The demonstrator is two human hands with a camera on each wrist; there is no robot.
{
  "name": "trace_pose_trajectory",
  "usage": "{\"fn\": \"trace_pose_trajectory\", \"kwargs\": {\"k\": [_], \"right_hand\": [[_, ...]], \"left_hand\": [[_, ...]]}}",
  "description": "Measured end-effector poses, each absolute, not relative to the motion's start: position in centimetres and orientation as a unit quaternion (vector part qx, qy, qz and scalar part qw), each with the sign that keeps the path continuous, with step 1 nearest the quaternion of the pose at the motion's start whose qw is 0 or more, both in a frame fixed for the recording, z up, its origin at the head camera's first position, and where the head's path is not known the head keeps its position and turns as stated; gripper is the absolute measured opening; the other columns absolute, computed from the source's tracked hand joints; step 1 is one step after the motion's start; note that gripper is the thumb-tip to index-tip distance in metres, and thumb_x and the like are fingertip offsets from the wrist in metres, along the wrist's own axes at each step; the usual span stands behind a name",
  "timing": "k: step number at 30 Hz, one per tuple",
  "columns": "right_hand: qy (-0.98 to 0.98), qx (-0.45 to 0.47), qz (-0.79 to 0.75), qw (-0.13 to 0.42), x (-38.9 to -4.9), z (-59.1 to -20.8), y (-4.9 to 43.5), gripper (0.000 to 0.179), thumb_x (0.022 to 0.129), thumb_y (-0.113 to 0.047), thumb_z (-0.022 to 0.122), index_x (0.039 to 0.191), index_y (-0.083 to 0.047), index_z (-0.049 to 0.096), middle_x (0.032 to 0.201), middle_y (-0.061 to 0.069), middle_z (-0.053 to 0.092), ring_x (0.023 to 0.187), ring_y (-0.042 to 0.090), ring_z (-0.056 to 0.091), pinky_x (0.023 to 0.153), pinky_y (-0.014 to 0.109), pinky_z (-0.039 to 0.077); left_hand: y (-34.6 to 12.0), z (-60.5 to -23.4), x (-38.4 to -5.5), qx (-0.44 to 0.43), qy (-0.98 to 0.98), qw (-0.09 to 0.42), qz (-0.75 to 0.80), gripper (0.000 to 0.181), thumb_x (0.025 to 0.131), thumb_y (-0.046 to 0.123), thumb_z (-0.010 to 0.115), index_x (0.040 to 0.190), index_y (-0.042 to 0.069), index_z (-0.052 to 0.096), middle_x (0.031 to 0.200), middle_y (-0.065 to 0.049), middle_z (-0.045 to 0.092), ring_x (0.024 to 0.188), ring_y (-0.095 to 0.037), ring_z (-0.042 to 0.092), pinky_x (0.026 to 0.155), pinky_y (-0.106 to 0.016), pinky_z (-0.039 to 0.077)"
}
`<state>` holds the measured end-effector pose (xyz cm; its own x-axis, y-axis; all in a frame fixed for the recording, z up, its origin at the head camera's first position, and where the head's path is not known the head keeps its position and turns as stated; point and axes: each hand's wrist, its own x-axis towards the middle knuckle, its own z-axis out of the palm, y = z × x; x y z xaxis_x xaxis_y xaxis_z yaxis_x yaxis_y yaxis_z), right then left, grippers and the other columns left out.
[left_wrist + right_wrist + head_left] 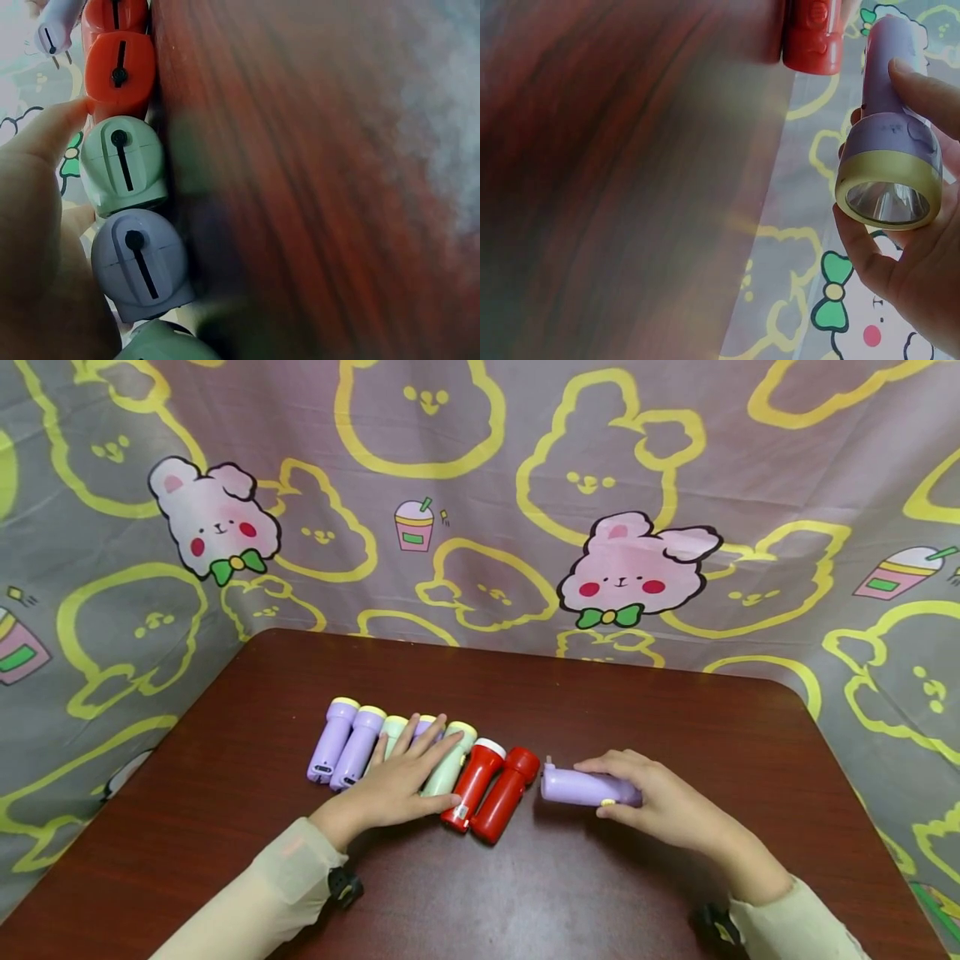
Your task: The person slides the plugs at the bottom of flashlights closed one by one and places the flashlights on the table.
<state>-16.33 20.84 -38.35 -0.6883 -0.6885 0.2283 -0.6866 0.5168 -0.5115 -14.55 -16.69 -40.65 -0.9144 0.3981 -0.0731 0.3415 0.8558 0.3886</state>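
My right hand (pixel 667 797) grips a purple flashlight (pixel 573 787) near its head end, thumb on one side and fingers round the other. In the right wrist view, its yellow rim (pixel 855 180) and shiny lens face the camera. My left hand (pixel 397 789) lies with fingers spread over the middle of a row of flashlights. Beneath its fingers are a green flashlight (pixel 447 768), another purple one and another green one, partly hidden. The thumb touches a red flashlight (pixel 480 772) with a white rim. In the left wrist view, several tail ends line up, including a purple one (pixel 161 259).
Two purple flashlights (pixel 332 739) form the row's left end. An all-red flashlight (pixel 506 797) closes it on the right, near the held one. Everything lies on a dark brown table (pixel 637 710). A cartoon-printed curtain (pixel 480 493) hangs behind and beside it.
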Motion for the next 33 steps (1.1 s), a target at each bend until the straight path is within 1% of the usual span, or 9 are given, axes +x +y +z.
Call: {"fn": "trace_pose_trajectory", "kwargs": {"k": [4, 9, 16, 19, 22, 25, 28, 30, 33], "right_hand": [[0.867, -0.398, -0.299, 0.000, -15.9, -38.3, 20.6, 0.059, 0.076, -0.012, 0.085, 0.128, -0.028, 0.063, 0.111, -0.011, 0.064, 0.095, 0.004, 0.054, 0.074, 0.024, 0.050], [0.862, -0.404, -0.307, -0.005, -15.5, -38.3, 20.4, 0.058, 0.076, -0.013, 0.086, 0.127, -0.026, 0.063, 0.110, -0.013, 0.064, 0.091, 0.002, 0.057, 0.074, 0.024, 0.051], [0.848, -0.427, -0.313, -0.024, -15.3, -38.4, 20.4, 0.059, 0.074, -0.008, 0.086, 0.127, -0.022, 0.063, 0.107, -0.010, 0.065, 0.086, 0.002, 0.057, 0.071, 0.022, 0.050], [0.846, -0.428, -0.318, -0.023, -15.2, -38.5, 20.3, 0.059, 0.074, -0.009, 0.086, 0.127, -0.022, 0.063, 0.107, -0.011, 0.065, 0.086, 0.002, 0.057, 0.072, 0.022, 0.050], [0.846, -0.426, -0.321, -0.020, -15.1, -38.5, 20.3, 0.059, 0.074, -0.011, 0.086, 0.127, -0.023, 0.063, 0.108, -0.011, 0.064, 0.087, 0.002, 0.058, 0.073, 0.021, 0.050], [0.846, -0.424, -0.324, -0.022, -15.0, -38.4, 20.2, 0.059, 0.075, -0.012, 0.086, 0.128, -0.024, 0.062, 0.109, -0.012, 0.064, 0.088, 0.002, 0.058, 0.073, 0.022, 0.051], [0.846, -0.421, -0.326, -0.029, -15.0, -38.4, 20.0, 0.059, 0.076, -0.013, 0.086, 0.129, -0.024, 0.062, 0.109, -0.011, 0.064, 0.088, 0.002, 0.058, 0.073, 0.023, 0.051], [0.846, -0.417, -0.330, -0.031, -15.0, -38.4, 19.9, 0.059, 0.076, -0.012, 0.085, 0.129, -0.024, 0.062, 0.110, -0.011, 0.064, 0.088, 0.002, 0.058, 0.073, 0.023, 0.051], [0.847, -0.410, -0.337, -0.032, -15.0, -38.3, 19.7, 0.059, 0.076, -0.011, 0.085, 0.129, -0.024, 0.062, 0.111, -0.011, 0.064, 0.088, 0.003, 0.058, 0.074, 0.024, 0.052]], "left_hand": [[-16.7, -40.5, -14.5, 0.193, 0.960, 0.079, 0.187, 0.086, 0.088, 0.064, 0.059, 0.159, 0.035, 0.020, 0.169, -0.003, 0.009, 0.154, -0.040, -0.002, 0.111, -0.077, 0.002], [-16.8, -40.5, -14.5, 0.193, 0.959, 0.081, 0.191, 0.087, 0.088, 0.064, 0.060, 0.159, 0.034, 0.020, 0.169, -0.003, 0.009, 0.154, -0.040, -0.002, 0.112, -0.077, 0.001], [-16.8, -40.6, -14.4, 0.191, 0.960, 0.073, 0.194, 0.090, 0.087, 0.065, 0.060, 0.160, 0.032, 0.017, 0.169, -0.001, 0.008, 0.155, -0.038, -0.003, 0.112, -0.076, 0.000], [-16.7, -40.5, -14.2, 0.190, 0.960, 0.064, 0.196, 0.089, 0.088, 0.065, 0.060, 0.159, 0.032, 0.018, 0.169, 0.001, 0.006, 0.155, -0.036, -0.003, 0.111, -0.077, 0.002], [-16.4, -40.0, -13.8, 0.196, 0.958, 0.043, 0.203, 0.087, 0.088, 0.062, 0.061, 0.159, 0.031, 0.022, 0.168, 0.004, 0.009, 0.156, -0.033, -0.002, 0.113, -0.076, 0.007], [-15.7, -39.3, -13.2, 0.208, 0.953, 0.013, 0.220, 0.081, 0.088, 0.057, 0.065, 0.156, 0.029, 0.031, 0.167, 0.004, 0.018, 0.156, -0.030, 0.004, 0.113, -0.073, 0.016], [-14.6, -38.8, -12.9, 0.224, 0.943, -0.018, 0.245, 0.072, 0.089, 0.050, 0.068, 0.151, 0.023, 0.042, 0.162, 0.002, 0.032, 0.155, -0.030, 0.015, 0.111, -0.071, 0.026], [-13.8, -38.5, -12.6, 0.232, 0.936, -0.034, 0.263, 0.066, 0.090, 0.045, 0.069, 0.147, 0.020, 0.048, 0.159, 0.001, 0.038, 0.152, -0.031, 0.023, 0.109, -0.068, 0.032], [-12.5, -38.2, -12.2, 0.238, 0.922, -0.049, 0.302, 0.056, 0.090, 0.038, 0.072, 0.140, 0.019, 0.056, 0.155, 0.001, 0.044, 0.147, -0.030, 0.034, 0.108, -0.059, 0.040]]}}
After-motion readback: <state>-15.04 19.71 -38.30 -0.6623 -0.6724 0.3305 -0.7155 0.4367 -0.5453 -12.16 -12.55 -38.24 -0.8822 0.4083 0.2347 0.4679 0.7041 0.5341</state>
